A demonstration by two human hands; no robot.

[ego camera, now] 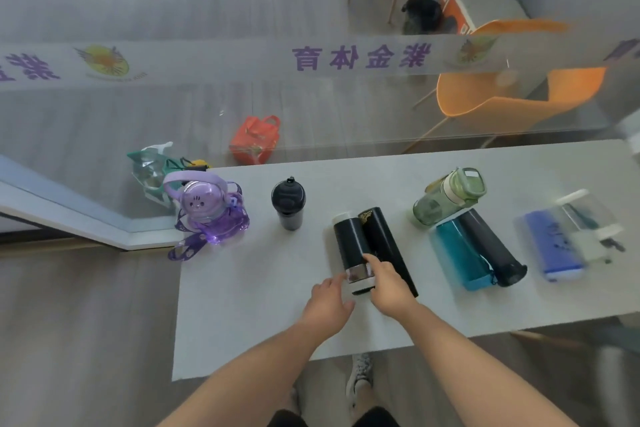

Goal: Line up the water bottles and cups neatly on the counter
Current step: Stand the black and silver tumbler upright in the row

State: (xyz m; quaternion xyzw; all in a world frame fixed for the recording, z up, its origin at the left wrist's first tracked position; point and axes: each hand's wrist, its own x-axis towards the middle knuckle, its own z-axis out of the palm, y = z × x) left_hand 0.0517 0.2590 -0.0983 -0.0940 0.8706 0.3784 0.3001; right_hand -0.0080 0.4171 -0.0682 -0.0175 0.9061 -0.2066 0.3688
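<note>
A black flask with white ends [349,246] lies on the pale counter [242,305], beside a longer black flask [384,246]. My right hand [388,284] grips its near end. My left hand [329,302] touches the same end from the left, fingers apart. A black cup [288,203] and a purple cartoon bottle [207,211] stand upright at the left. To the right, a green bottle [446,198], a teal bottle [460,253], a dark grey bottle [491,246], a blue bottle [550,246] and a clear bottle [585,218] lie on their sides.
A glass panel with purple lettering [360,55] runs along the counter's far edge. Beyond it are an orange bag [256,139], a green-and-clear bag [152,163] and orange chairs [512,90]. The counter's left end is near the purple bottle. My shoe [360,374] shows below.
</note>
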